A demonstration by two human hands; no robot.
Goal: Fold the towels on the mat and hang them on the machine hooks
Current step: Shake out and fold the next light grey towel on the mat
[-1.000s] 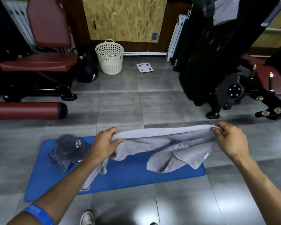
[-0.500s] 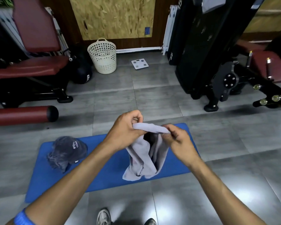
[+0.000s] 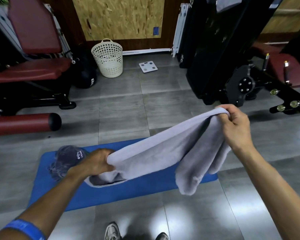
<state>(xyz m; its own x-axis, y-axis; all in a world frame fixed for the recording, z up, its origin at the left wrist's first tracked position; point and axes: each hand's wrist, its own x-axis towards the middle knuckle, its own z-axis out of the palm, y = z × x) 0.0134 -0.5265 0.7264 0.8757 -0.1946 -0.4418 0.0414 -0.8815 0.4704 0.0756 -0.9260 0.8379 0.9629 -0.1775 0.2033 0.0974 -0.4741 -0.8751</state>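
On the left, a dark crumpled towel (image 3: 66,160) lies in a heap on the blue mat (image 3: 111,193), near its left end; it looks soft and limp, so it will need shaking out and taking by two corners before any fold holds.

Just beside it, the left hand (image 3: 95,161) is closed in a fist round one end of the grey towel (image 3: 156,156), low over the mat. From there the cloth runs up and rightward in a slack doubled band. It is light, thick terry, with no stiffness, and it sags wherever it is unsupported. A lower layer appears to touch the mat under the left hand, though the shadow there makes that hard to confirm.

At the upper right the right hand (image 3: 235,125) pinches the other end, fingers curled over the bunched edge, and two loose flaps hang below it past the mat's right edge. The sensible holds are the corners and the folded edge; gripping mid-cloth would only bunch it.

The grey tiled floor (image 3: 121,108) in front of the mat lies open for swinging the cloth. Further right stands the black machine (image 3: 215,54), with another pale cloth hanging high on it; its hooks cannot be made out. Its projecting arms and knobs low on the right could snag a trailing flap.
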